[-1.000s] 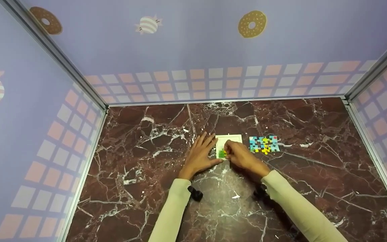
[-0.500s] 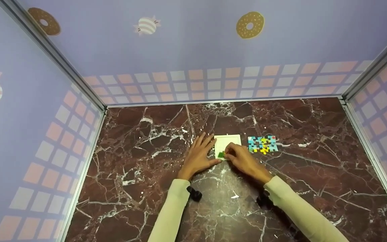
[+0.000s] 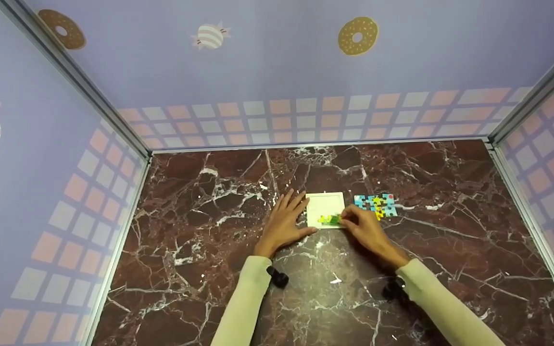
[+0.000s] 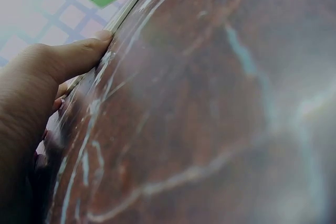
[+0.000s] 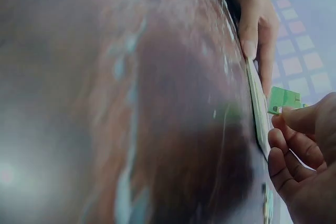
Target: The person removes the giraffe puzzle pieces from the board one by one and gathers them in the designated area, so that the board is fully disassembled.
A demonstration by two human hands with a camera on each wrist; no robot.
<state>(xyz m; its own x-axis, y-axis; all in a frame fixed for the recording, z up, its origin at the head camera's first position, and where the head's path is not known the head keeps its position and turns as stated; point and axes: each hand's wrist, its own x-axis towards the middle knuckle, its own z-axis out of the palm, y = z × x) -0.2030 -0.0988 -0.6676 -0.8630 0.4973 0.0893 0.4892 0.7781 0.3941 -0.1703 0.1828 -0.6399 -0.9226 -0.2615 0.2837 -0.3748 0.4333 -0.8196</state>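
A square cream puzzle tray point(image 3: 325, 203) lies flat on the marble-patterned table. My left hand point(image 3: 284, 221) rests along its left side with fingers spread, the thumb at the near left corner. My right hand point(image 3: 366, 229) is over the tray's near right corner. Between thumb and fingers it pinches a green and yellow jigsaw puzzle section point(image 3: 330, 219). In the right wrist view the green part point(image 5: 283, 99) stands out beyond the thumb, raised over the tray, and its held end is hidden by the fingers.
Right of the tray lies a patch of joined blue and yellow jigsaw pieces point(image 3: 378, 205), partly behind my right hand. Lilac panel walls point(image 3: 277, 120) with printed squares and sweets enclose the table at the back and both sides.
My right hand has moved right with the puzzle section, from the tray's near left corner to its near right side. The left hand keeps its place.
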